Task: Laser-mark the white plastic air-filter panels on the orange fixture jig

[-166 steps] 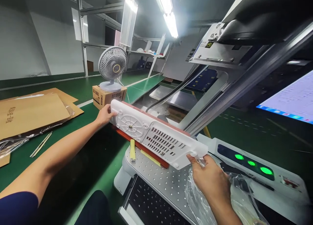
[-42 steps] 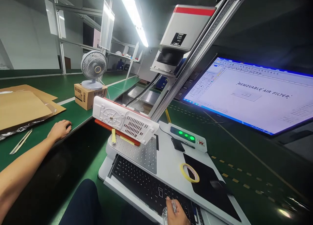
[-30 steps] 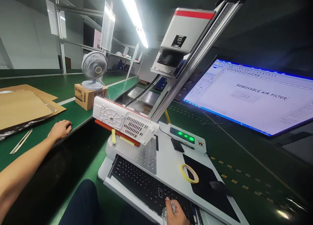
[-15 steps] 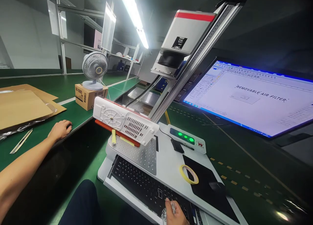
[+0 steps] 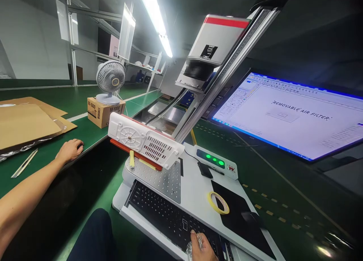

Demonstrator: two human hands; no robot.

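Observation:
My left hand (image 5: 70, 150) rests near the edge of the green table (image 5: 93, 134), its fingers curled down; whether anything is beneath them is hidden. At the bottom, my right hand (image 5: 202, 246) pinches crumpled clear plastic (image 5: 190, 249) over the black keyboard (image 5: 161, 208). A white vented panel (image 5: 144, 140) lies tilted on an orange-red fixture (image 5: 136, 154) above the perforated metal plate (image 5: 159, 178). Over it hangs a white and red machine head (image 5: 221, 38) on a slanted metal column (image 5: 224, 72).
A fan (image 5: 110, 77) stands on a cardboard box (image 5: 102, 113). Brown cardboard (image 5: 28, 125) and tweezers (image 5: 25, 163) lie at left. At right are yellow tape (image 5: 211, 202), a black mat (image 5: 241, 219), a mouse (image 5: 252, 218), a lit control panel (image 5: 232, 170) and a monitor (image 5: 292, 117).

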